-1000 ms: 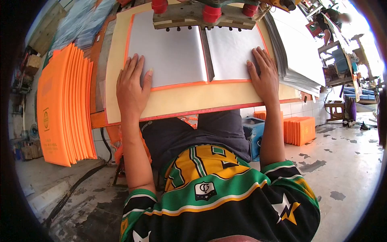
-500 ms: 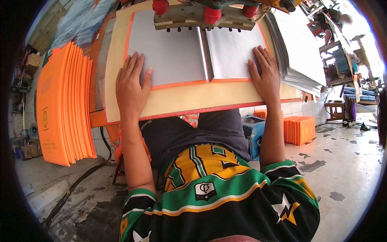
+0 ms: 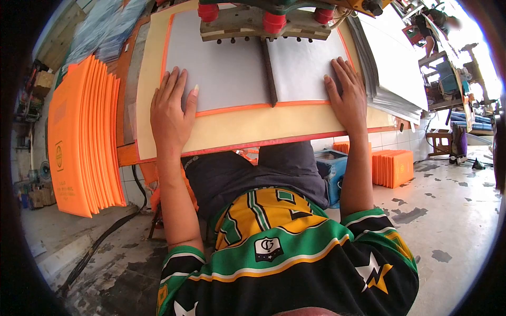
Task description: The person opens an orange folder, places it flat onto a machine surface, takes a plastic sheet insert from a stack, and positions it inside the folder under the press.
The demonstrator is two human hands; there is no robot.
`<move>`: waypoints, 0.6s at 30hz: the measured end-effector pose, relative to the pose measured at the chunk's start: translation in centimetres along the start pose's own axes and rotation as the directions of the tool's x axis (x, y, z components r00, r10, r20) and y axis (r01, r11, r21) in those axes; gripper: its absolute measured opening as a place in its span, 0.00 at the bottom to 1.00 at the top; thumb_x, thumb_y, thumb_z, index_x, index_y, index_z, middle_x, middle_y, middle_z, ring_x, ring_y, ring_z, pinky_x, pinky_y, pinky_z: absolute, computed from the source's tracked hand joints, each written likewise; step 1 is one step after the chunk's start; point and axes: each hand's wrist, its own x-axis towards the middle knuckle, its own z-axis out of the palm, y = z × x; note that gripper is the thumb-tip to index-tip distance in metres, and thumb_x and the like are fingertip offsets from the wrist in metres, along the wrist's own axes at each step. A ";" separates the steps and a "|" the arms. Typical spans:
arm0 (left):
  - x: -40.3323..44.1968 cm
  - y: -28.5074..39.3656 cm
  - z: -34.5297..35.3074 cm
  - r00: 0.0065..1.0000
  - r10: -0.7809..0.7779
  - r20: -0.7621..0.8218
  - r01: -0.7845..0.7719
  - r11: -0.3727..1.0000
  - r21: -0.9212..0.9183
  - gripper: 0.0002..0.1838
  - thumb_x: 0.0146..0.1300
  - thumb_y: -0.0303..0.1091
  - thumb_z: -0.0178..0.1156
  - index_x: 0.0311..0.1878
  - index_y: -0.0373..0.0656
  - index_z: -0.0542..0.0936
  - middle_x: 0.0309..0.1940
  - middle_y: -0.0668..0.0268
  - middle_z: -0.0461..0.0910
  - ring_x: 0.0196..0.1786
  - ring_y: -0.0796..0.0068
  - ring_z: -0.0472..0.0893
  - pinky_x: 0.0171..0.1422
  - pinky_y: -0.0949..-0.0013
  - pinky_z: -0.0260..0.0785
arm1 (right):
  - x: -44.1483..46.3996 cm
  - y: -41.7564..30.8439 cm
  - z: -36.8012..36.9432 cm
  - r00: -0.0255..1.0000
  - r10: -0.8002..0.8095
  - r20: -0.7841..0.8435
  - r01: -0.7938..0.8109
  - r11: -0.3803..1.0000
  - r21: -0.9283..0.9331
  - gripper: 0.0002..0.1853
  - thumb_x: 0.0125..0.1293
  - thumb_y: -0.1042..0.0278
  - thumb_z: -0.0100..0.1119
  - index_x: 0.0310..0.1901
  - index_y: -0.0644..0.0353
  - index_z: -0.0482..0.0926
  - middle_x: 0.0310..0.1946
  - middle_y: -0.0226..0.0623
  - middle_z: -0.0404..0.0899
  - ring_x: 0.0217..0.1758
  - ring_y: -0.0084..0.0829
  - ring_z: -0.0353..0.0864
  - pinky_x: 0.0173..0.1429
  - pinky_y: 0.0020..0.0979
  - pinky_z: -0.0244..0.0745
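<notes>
An orange-edged cover [image 3: 240, 108] lies spread open on a cream board [image 3: 253, 126], with pale grey sheets [image 3: 226, 73] over both halves. Flat on its left edge rests my left hand [image 3: 173, 108], fingers stretched out and thumb apart. My right hand [image 3: 349, 95] lies the same way on the right edge, its fingers extended. Neither hand grips anything. A dark narrow strip [image 3: 269, 73] runs down the middle between the halves. Above the far part hangs a machine head [image 3: 263, 30] with red round parts [image 3: 274, 22], hiding the cover's top.
A stack of orange covers [image 3: 87, 137] stands at the left, with clear plastic sheets [image 3: 103, 37] behind. White sheets [image 3: 392, 58] are piled at the right. Below are a blue bin [image 3: 331, 176] and more orange covers [image 3: 392, 168]. A person [image 3: 435, 26] is in the far right background.
Both hands stay flat in nearly the same places. The pale line along the dark middle strip no longer shows. The machine head appears slightly further left in view.
</notes>
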 end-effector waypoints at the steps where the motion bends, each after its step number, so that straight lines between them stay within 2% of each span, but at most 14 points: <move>1: 0.0 0.0 0.0 1.000 0.002 -0.001 -0.002 1.000 -0.004 0.27 0.84 0.45 0.59 0.78 0.41 0.79 0.79 0.51 0.77 0.82 0.48 0.74 0.87 0.51 0.65 | 0.0 0.0 -0.1 1.000 0.002 0.000 -0.002 1.000 0.000 0.30 0.83 0.46 0.57 0.78 0.55 0.79 0.81 0.44 0.75 0.88 0.46 0.66 0.92 0.50 0.54; 18: 0.0 0.0 0.1 1.000 -0.001 0.006 0.001 1.000 0.007 0.27 0.84 0.45 0.59 0.77 0.40 0.80 0.79 0.52 0.77 0.82 0.48 0.74 0.86 0.50 0.65 | 0.0 0.2 0.0 1.000 -0.015 -0.013 0.015 1.000 0.012 0.30 0.83 0.45 0.57 0.77 0.56 0.80 0.81 0.44 0.75 0.88 0.47 0.66 0.92 0.51 0.55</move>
